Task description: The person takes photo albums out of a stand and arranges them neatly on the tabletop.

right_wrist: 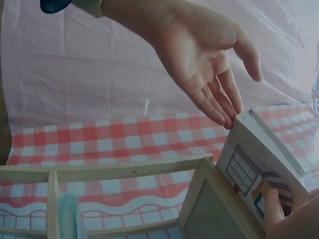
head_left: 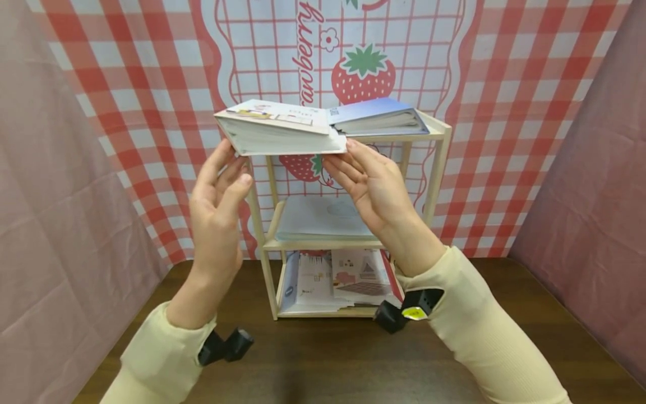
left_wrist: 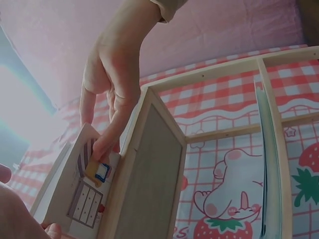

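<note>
A thick white binder [head_left: 282, 143] with a cartoon cover lies flat at the left of the shelf unit's top, overhanging its front edge. My left hand [head_left: 217, 202] touches its front left corner with straight fingertips, the thumb held away from it. My right hand [head_left: 375, 185] pinches the front right corner, thumb at the edge and fingers beneath. From below, the left wrist view shows the drawing on the binder's underside [left_wrist: 87, 189], with the right hand [left_wrist: 114, 69] against it. A blue binder [head_left: 378, 115] lies to its right.
The wooden shelf unit [head_left: 439, 174] stands on a dark brown table [head_left: 328, 359]. Its middle shelf holds a pale flat folder [head_left: 318, 219]; several printed booklets [head_left: 338, 280] lie on the lowest. Behind hangs a red checked strawberry cloth [head_left: 504, 112], with pink curtains [head_left: 70, 185] at the sides.
</note>
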Demonstrator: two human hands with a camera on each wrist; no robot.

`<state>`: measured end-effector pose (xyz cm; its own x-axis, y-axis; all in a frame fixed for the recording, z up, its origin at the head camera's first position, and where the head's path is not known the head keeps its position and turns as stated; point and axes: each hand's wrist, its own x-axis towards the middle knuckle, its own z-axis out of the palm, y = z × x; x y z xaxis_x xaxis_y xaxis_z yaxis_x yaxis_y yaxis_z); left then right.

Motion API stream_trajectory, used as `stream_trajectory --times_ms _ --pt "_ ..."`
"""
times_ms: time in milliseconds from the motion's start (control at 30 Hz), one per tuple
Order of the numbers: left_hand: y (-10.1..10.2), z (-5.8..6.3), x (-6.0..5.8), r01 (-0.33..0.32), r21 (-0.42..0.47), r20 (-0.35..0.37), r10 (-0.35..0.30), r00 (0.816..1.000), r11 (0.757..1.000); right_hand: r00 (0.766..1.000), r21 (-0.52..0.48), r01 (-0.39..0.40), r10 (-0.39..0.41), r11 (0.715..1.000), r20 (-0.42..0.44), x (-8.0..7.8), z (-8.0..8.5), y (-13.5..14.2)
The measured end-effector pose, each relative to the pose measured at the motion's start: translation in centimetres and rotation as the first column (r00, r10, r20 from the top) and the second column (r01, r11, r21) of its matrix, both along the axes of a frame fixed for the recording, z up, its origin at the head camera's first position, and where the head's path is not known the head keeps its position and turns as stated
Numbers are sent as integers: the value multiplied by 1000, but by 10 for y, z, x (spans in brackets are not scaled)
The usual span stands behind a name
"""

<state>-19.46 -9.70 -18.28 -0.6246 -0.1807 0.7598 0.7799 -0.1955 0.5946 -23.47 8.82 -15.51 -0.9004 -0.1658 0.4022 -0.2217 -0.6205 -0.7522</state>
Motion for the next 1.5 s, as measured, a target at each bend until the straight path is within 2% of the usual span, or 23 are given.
stream_trajectory --times_ms 200,433,567,833,1167,1500 --pt "1 -1 3 -18 7 -37 18 999 1000 1000 27 9 -9 1000 -15 5 0 3" --pt "5 -1 4 -11 85 -80 18 997 996 999 18 -14 14 1000 -30 7 0 7" --pt "7 0 6 -26 121 -75 36 997 992 1000 14 -22 22 1000 -20 6 1 10" --pt "8 1 6 -39 90 -133 51 990 995 999 35 -37 38 999 -34 7 0 11" --pt "8 2 10 -38 108 -116 50 992 993 998 58 -35 38 998 -57 15 -2 11" --pt "9 -1 14 -10 122 -148 28 989 992 997 64 -39 43 997 -60 21 -4 9"
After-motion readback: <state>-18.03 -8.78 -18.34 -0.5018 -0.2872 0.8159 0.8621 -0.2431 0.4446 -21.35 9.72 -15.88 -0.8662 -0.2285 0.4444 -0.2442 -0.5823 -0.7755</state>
